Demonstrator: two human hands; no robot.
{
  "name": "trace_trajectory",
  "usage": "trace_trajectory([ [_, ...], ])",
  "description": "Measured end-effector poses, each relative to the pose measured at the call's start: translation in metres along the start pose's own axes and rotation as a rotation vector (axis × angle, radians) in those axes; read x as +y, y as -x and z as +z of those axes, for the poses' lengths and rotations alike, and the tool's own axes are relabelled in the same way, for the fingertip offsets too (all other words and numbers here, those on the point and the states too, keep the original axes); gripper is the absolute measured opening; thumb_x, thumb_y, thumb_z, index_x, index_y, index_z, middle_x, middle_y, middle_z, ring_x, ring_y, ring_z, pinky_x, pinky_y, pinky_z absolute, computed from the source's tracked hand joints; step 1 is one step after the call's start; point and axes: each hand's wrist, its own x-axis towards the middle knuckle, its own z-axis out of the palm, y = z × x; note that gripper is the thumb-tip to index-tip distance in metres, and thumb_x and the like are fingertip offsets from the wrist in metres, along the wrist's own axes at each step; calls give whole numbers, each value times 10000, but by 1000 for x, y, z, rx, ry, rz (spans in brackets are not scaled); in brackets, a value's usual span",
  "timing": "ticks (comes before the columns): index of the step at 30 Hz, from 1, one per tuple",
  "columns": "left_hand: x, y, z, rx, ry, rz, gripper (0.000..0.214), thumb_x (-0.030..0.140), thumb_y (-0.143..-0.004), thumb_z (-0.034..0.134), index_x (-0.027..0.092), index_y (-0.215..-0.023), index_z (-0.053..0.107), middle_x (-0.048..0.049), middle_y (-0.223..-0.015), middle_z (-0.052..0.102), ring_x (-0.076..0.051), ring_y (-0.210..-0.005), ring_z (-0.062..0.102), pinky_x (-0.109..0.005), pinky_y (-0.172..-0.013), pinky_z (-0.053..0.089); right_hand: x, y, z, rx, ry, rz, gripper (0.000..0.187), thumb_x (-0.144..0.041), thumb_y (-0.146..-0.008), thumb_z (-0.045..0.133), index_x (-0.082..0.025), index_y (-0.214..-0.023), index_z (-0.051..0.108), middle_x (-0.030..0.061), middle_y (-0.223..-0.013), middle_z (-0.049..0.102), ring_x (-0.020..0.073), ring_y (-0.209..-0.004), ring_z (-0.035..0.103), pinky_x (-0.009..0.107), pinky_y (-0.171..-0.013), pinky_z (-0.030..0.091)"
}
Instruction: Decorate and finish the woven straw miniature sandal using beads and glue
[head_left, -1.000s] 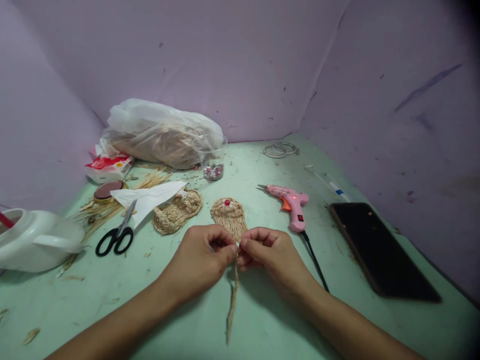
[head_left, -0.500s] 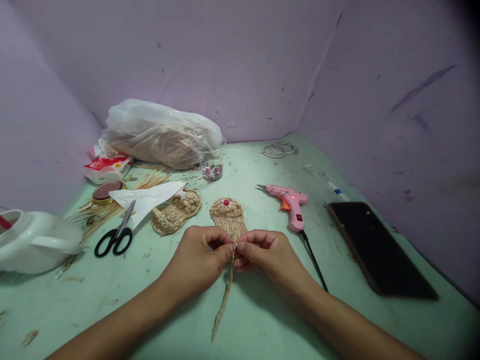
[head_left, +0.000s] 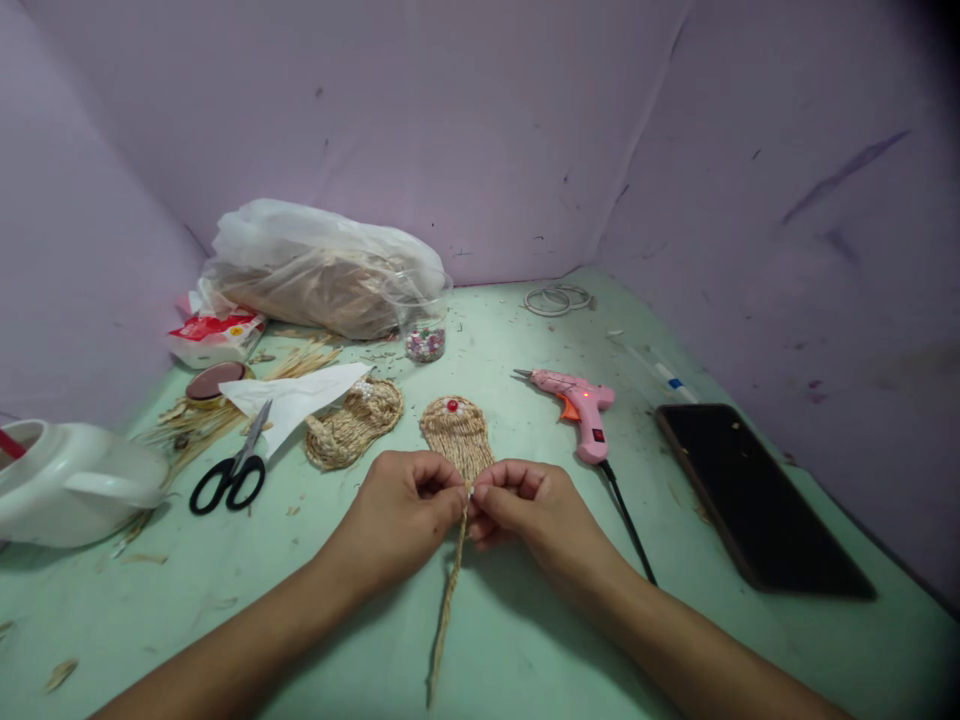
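Observation:
My left hand (head_left: 420,505) and my right hand (head_left: 525,500) meet at the middle, thumbs and forefingers pinched on a braided straw cord (head_left: 448,605). Its loose end trails down toward me. A tiny white spot shows between the fingertips, too small to name. Just beyond the hands lies a small slipper-shaped piece of coiled straw braid (head_left: 465,445), with a red bead (head_left: 452,405) and white bits on its strap. My fingers cover its near end. Left of it rests a similar straw slipper (head_left: 356,425), partly under white paper (head_left: 300,395).
Black-handled scissors (head_left: 229,480) and a white pitcher (head_left: 82,485) are at left. A pink glue gun (head_left: 574,390), its light lit, and a dark phone (head_left: 757,500) lie at right. Behind stand a bead cup (head_left: 425,340) and a plastic bag (head_left: 322,270); a cable coil (head_left: 557,299) lies at the back.
The loose end of the braided cord reaches further down toward me, and the cord has shifted slightly. Both hands keep their pinch in nearly the same place.

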Motion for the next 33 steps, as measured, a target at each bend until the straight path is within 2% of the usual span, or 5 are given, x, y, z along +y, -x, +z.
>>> trace_trajectory([
  [2, -2, 1, 1, 41, -56, 46, 109, 196, -683, 522, 148, -608, 586, 10, -555, 578, -113, -540, 498, -222, -534, 386, 1, -1, 0, 16, -5, -2, 113, -204, -577, 670, -139, -584, 577, -20, -472, 618, 81, -405, 563, 221, -474, 492],
  [8, -9, 6, 4, 184, -393, 371, 138, 159, -715, 527, 181, -638, 639, -15, -639, 632, -152, -646, 536, -280, -662, 394, 3, -2, 0, 71, 97, -58, 75, -200, -604, 631, -150, -583, 580, -25, -471, 592, 91, -444, 558, 218, -486, 462],
  [15, -6, 8, 2, 155, -501, 270, 200, 194, -741, 514, 184, -601, 656, -31, -611, 630, -165, -641, 537, -277, -627, 379, 7, 4, -1, 94, 434, -314, 81, -190, -663, 556, -157, -618, 614, -10, -545, 583, 95, -497, 499, 212, -477, 383],
  [22, -1, 9, 0, 92, -406, 223, 179, 162, -707, 514, 168, -566, 624, -20, -608, 633, -144, -598, 538, -259, -584, 378, 10, 8, -3, 27, 598, -528, 117, -165, -706, 523, -159, -641, 620, -4, -566, 573, 99, -509, 495, 215, -489, 387],
  [33, 4, 6, 3, 118, -122, 30, 144, 156, -633, 511, 147, -529, 610, -7, -536, 589, -136, -562, 515, -234, -541, 389, 5, 5, 2, 105, 298, -217, 53, -209, -628, 595, -164, -609, 616, -6, -531, 601, 106, -489, 526, 223, -479, 393],
])
